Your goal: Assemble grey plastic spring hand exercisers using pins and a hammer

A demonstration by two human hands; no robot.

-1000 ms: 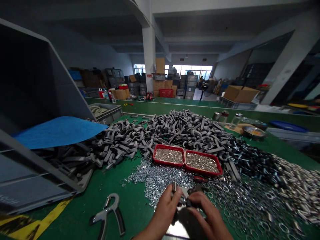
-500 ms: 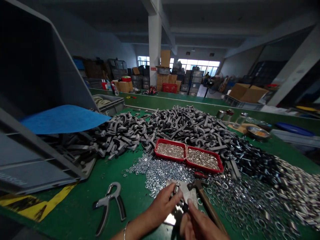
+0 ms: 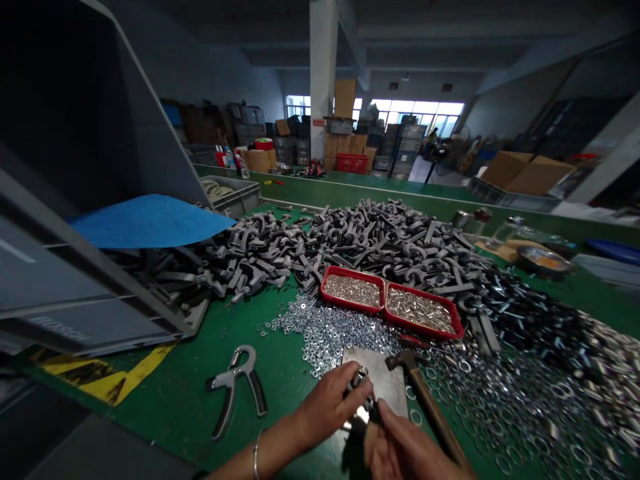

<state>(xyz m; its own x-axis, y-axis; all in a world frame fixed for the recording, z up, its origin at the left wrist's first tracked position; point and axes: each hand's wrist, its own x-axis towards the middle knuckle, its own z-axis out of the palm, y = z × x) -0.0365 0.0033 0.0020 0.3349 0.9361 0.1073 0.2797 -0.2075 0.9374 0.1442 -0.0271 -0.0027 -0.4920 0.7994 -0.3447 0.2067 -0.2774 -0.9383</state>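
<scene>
My left hand [image 3: 333,400] is closed, thumb and fingers pinching a small shiny metal part [image 3: 361,375] that looks round or coiled. Just to its right my right hand [image 3: 403,443] is closed on a small black knob [image 3: 374,413]. The knob sits against the lower end of the metal part; whether they are joined is hidden by the fingers. Both hands are over a flat metal plate [image 3: 393,380]. To the left lies a grey and black hand grip [image 3: 241,387] with a spring between its handles.
Beyond the plate are loose washers [image 3: 325,337] and two red trays [image 3: 423,312] of small metal pins. A hammer [image 3: 430,407] lies right of the plate, beside metal rings [image 3: 480,400] and black knob bolts [image 3: 530,313]. Grey handles [image 3: 380,233] are heaped behind. A grey crate [image 3: 100,293] stands left.
The view has shifted, so the bench things sit further right and slightly higher. Both hands keep hold of the metal part and the knob, with the fingers little changed.
</scene>
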